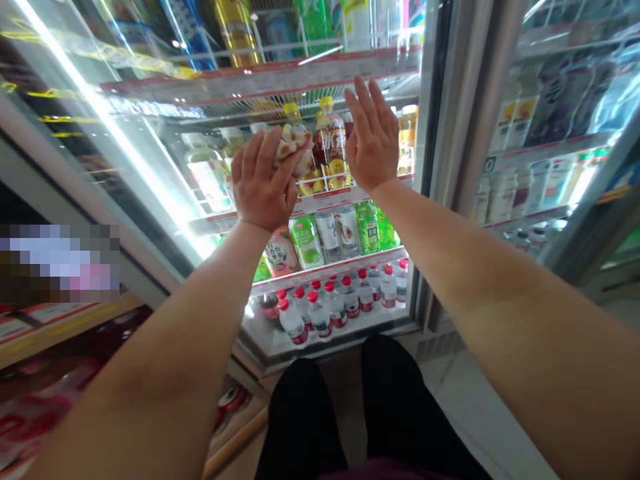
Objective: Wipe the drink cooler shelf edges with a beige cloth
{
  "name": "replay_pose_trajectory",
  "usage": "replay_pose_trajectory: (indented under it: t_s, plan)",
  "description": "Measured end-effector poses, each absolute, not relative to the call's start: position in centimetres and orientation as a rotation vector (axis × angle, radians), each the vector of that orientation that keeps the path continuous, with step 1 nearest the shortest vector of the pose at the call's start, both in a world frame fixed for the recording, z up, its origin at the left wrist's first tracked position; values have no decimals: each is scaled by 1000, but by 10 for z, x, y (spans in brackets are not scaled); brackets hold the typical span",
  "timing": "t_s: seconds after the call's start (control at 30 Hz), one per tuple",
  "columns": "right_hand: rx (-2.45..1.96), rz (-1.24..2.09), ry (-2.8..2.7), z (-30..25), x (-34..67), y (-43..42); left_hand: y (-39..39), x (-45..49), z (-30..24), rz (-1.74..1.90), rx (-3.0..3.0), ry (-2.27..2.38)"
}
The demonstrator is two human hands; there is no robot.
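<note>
cloth [296, 148], pale with brown marks, is held bunched in the left hand [264, 179], and its loose folds are seen past the thumb and forefinger. the left fingers are curved over it, with the back of the hand turned to the camera. the right hand [371, 143] is raised beside it, well apart from the cloth; it is opened flat, its fingers stretched upward, and nothing is seen to be gripped by it. whether glass is touched by either palm cannot be told.

both hands are held in front of a lit drinks cooler [415, 320]. between them a yellow-capped bottle [331, 143] with a dark label is shown on the middle shelf. below, a green-labelled bottle [306, 241] is lined up with other drinks, and on the lowest level red-capped bottles [319, 317] are stood in rows. a second cooler [530, 150] is seen to the right, blurred. black-clad legs [306, 417] are seen below, and at the left edge a wooden-edged shelf [75, 323] is partly covered by a pixelated patch.
</note>
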State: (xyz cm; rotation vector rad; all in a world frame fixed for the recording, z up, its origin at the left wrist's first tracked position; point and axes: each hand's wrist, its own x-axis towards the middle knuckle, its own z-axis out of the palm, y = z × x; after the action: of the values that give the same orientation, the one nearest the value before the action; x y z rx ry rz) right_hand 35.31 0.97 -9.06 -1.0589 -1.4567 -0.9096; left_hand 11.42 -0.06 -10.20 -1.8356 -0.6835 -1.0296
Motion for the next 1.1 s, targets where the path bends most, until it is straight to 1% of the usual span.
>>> replay_pose_trajectory:
  t_s: [0.27,0.4,0.47,0.63,0.73,1.0,1.1]
  plan:
    - [-1059,-905,-1465,-91,354,8,2,112,-103,-1022,-1862,-651]
    - [-1060,-948,-1443,-92,354,10,3,110,-103,-710,-2045,-421]
    - [-1057,-950,-1435,-93,354,11,2,110,-105,-628,-2096,-355]
    - [-1024,-897,-1464,-95,355,13,-2,113,-109,-800,-1953,-548]
    - [-1011,-871,-1468,-95,355,13,-2,113,-109,-879,-1944,-583]
    - [-1017,-831,-1490,-95,354,11,0,113,-109,-903,-1898,-558]
    - [-1029,-845,-1488,-96,355,12,0,114,-110,-1126,-1737,-687]
